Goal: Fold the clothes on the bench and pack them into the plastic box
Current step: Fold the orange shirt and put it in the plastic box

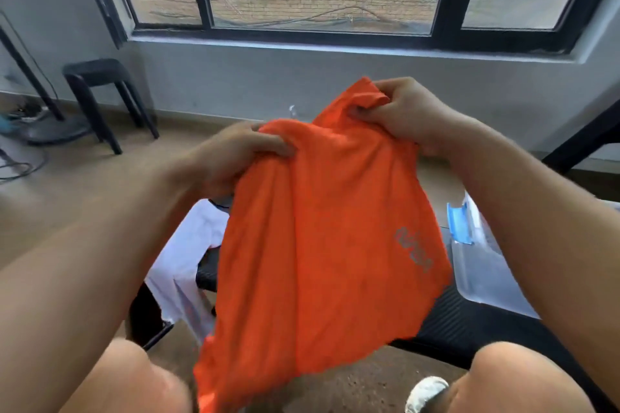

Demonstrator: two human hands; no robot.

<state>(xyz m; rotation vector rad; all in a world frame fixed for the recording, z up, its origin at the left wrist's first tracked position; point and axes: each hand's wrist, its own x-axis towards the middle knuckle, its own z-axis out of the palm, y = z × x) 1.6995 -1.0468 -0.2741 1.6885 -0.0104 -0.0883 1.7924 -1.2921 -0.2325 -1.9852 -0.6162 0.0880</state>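
Observation:
An orange T-shirt (312, 245) with grey lettering on its right side hangs in the air in front of me, above the black bench (469, 322). My left hand (235, 152) pinches its top edge on the left. My right hand (402, 114) grips a bunched upper corner, held higher. A white garment (188, 258) lies over the bench's left end, partly hidden by the shirt. The clear plastic box (483, 275) with a blue latch sits on the bench at the right, partly behind my right forearm.
A black stool (100, 90) stands at the back left by the grey wall, with cables and a stand base on the floor near it. A wide window runs along the far wall. My knees and one shoe show at the bottom edge.

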